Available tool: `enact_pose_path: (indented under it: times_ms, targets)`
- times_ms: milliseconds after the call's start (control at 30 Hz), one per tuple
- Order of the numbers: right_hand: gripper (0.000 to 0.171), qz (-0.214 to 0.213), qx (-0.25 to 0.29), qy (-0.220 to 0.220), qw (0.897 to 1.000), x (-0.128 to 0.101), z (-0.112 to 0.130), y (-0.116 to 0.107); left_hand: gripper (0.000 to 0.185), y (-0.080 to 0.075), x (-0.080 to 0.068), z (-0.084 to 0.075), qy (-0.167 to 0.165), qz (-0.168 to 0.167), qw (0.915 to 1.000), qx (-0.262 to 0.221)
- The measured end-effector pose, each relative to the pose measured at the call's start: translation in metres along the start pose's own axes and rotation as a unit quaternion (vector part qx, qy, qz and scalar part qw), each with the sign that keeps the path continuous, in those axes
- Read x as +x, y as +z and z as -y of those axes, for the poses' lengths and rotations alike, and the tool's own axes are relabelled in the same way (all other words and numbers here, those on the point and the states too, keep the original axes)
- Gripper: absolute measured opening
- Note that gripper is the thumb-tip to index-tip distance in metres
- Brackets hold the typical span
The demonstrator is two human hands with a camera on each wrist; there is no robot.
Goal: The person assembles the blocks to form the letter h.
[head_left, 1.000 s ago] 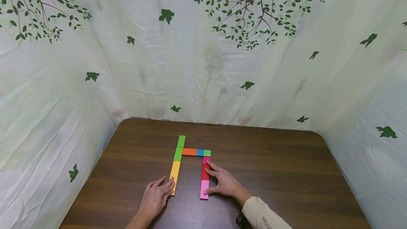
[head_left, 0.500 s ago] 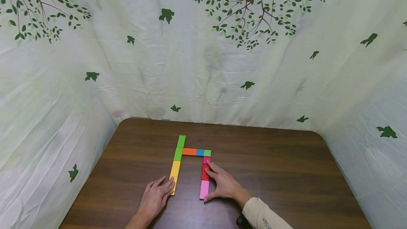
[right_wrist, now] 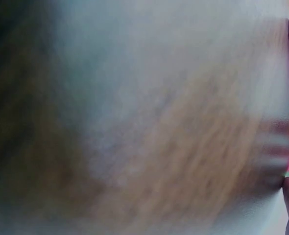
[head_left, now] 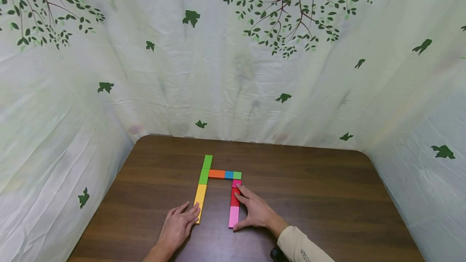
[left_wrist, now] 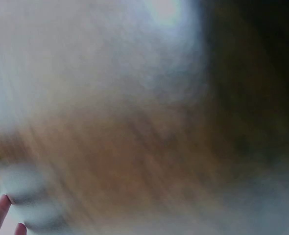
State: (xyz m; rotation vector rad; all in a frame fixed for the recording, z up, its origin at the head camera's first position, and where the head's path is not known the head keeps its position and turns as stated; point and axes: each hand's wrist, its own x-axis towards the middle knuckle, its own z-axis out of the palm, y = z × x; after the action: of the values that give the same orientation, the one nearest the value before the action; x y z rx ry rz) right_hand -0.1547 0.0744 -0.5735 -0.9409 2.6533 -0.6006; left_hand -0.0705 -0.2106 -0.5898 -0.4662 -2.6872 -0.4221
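Both wrist views blurred; yellow block end under left hand.

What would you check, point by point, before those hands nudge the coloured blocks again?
1. Left hand in contact with its column: ok, straight fingers touch the yellow block at the near end.
2. Right hand in contact: ok, fingers lie along the red block, thumb at the near end of the pink block.
3. Right column straight: not ok, it leans slightly left towards its near end.
4. Top row joined: ok, the orange block, blue block and small green block touch.
5. Wrist views usable: not ok, both are blurred.
6. Gaps between column blocks: cannot tell.
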Motion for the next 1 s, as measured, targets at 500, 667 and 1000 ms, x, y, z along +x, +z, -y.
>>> enact_pose_path:
  times_ms: [500, 667, 1000]
  targets:
    - [0.108, -0.002, -0.003, -0.001, 1.000, 0.0012, -0.0015, -0.0016, 0.033, -0.0001, -0.0007, 0.0006, 0.017, -0.024, 0.9996, 0.001]
    - [0.109, -0.004, -0.001, -0.003, 1.000, 0.0011, -0.0017, -0.0015, 0.033, 0.0002, -0.0007, 0.0007, 0.021, -0.030, 0.9993, 0.000]
    - [0.108, -0.002, 0.006, 0.001, 1.000, 0.0015, -0.0013, -0.0001, 0.033, 0.0002, -0.0008, 0.0002, 0.015, -0.023, 0.9996, -0.001]
